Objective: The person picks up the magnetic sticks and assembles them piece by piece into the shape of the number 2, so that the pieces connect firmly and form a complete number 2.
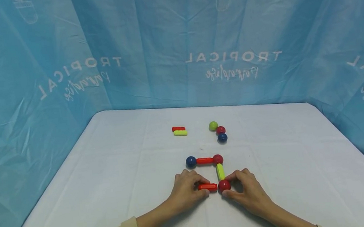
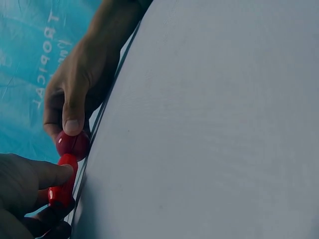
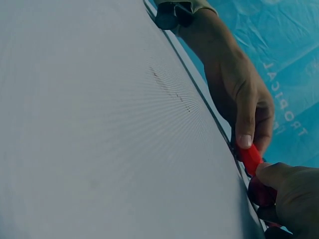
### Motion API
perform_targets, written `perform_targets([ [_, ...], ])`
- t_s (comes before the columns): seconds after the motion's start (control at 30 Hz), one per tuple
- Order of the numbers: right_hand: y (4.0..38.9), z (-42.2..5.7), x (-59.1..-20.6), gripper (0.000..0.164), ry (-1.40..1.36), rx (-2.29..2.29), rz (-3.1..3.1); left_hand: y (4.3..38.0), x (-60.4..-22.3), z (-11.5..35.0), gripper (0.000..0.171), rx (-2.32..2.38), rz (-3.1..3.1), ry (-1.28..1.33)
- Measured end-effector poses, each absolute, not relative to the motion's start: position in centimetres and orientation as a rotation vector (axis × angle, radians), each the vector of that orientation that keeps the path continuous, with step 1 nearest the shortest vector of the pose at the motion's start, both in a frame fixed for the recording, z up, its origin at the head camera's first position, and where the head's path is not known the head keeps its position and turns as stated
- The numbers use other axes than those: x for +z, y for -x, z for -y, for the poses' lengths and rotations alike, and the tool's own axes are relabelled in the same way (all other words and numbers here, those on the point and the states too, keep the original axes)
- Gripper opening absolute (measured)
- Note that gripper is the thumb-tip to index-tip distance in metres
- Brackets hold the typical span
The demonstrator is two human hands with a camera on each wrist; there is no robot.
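Note:
My left hand [image 1: 186, 190] pinches a short red rod [image 1: 208, 187] between thumb and fingers, its free end pointing right at a dark red ball [image 1: 224, 186]. That ball is pinched by the thumb and fingers of my right hand [image 1: 248, 193]. From the ball a yellow-green rod [image 1: 220, 171] runs away from me to a second red ball [image 1: 218, 159]. Another red rod [image 1: 204, 160] links that one leftward to a blue ball [image 1: 191, 161]. In the left wrist view the held rod [image 2: 64, 181] meets the held ball [image 2: 73, 145] end-on.
Farther back on the white table [image 1: 272, 148] lie a loose red rod [image 1: 178, 128] and a yellow-green rod [image 1: 180, 133], side by side. To their right sit a green ball [image 1: 213, 125], a red ball [image 1: 220, 130] and a blue ball [image 1: 222, 138]. A blue printed curtain [image 1: 160, 38] surrounds the table.

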State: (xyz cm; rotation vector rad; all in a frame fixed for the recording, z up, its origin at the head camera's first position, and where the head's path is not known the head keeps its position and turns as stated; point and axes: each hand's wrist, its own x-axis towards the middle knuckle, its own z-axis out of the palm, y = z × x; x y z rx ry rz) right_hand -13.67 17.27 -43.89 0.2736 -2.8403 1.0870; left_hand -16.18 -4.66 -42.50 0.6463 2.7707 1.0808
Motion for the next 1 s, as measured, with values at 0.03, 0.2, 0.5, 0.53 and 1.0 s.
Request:
perform_targets([
  [0.03,13.7,-17.3,-43.9,0.035,-0.27,1.093,2.843,16.2,-42.5,4.6,0.025,1.078,-2.774,-0.655],
  [0.2,13.7,-17.3,-43.8,0.035,-0.276,1.096,2.843,16.1,-42.6,4.4,0.024,1.067,-2.796,-0.675],
  [0.5,13.7,-17.3,-44.0,0.034,-0.269,1.112,2.84,16.0,-42.5,4.3,0.025,1.06,-2.794,-0.658],
  [0.53,13.7,-17.3,-44.0,0.033,-0.267,1.108,2.842,16.0,-42.4,4.3,0.025,1.061,-2.792,-0.657],
  [1.0,13.6,-17.2,-44.0,0.035,-0.284,1.085,2.819,19.6,-39.4,3.5,0.029,1.125,-2.933,-0.62],
])
